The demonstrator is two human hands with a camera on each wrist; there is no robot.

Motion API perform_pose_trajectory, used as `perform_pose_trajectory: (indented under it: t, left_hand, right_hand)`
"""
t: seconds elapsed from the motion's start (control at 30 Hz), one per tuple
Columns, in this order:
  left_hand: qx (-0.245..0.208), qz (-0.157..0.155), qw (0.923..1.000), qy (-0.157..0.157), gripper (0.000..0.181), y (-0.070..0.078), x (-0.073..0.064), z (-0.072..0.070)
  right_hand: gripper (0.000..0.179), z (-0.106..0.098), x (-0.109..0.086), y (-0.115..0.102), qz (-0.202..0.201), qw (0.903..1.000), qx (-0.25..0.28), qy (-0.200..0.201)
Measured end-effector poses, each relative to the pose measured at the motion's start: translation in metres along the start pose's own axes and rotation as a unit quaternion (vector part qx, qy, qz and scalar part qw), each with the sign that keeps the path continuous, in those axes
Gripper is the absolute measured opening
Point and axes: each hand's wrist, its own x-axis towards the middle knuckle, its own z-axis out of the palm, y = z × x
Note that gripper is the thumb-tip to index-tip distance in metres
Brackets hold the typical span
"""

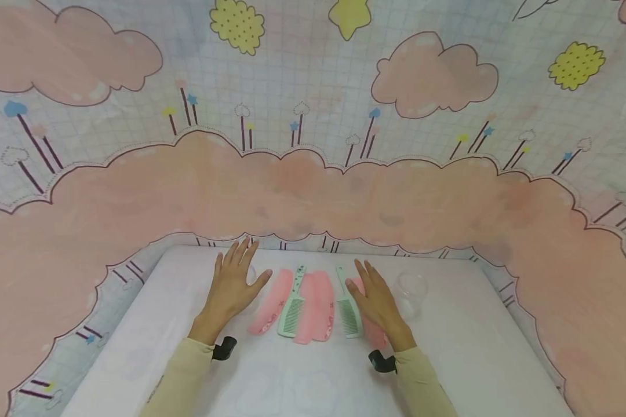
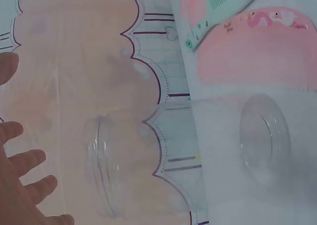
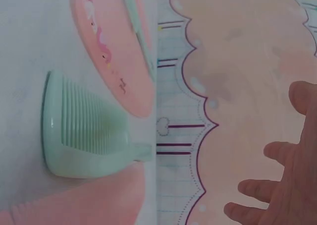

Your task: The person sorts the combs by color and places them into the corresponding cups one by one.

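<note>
The head view showed pink combs (image 1: 321, 307) and green combs (image 1: 292, 315) side by side on the white table (image 1: 261, 385), between the left hand (image 1: 233, 288) and the right hand (image 1: 377, 296); it alone showed the right-hand container (image 1: 412, 289). The left-wrist view exposed the clear container (image 2: 265, 140), partly masked by the hand from above; the right-wrist view resolved a flamingo print (image 3: 101, 36) on one pink comb. Both hands gripped nothing, fingers extended, thumbs apart.

Right hand (image 3: 297, 178), fingers spread, patterned cloth (image 3: 242, 86) behind; green comb (image 3: 74, 160) apart from fingertips, between flamingo-printed pink comb (image 3: 99, 51) and second pink comb (image 3: 94, 200).
</note>
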Motion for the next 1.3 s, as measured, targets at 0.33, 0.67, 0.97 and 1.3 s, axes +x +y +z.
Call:
perform_pose_trajectory:
  t: [0.33, 0.67, 0.97, 1.3]
  left_hand:
    - [-0.046, -0.005, 0.9985, 0.03, 0.086, -0.017, -0.008, 0.0]
    - [-0.094, -0.058, 0.9938, 0.011, 0.095, -0.037, -0.019, 0.003]
    - [-0.103, -0.086, 0.9907, -0.017, 0.101, -0.047, -0.026, 0.008]
    - [-0.136, -0.12, 0.9825, -0.039, 0.103, -0.056, -0.033, 0.018]
  right_hand:
    - [0.071, 0.009, 0.0, 0.007, 0.032, 0.9993, 0.014, -0.015]
    - [0.073, 0.016, 0.0, 0.015, 0.065, 0.9979, 0.007, -0.007]
    - [0.074, 0.019, 0.0, 0.017, 0.111, 0.9936, 0.015, -0.012]
    - [0.073, 0.027, -0.001, 0.024, 0.134, 0.9908, 0.005, -0.021]
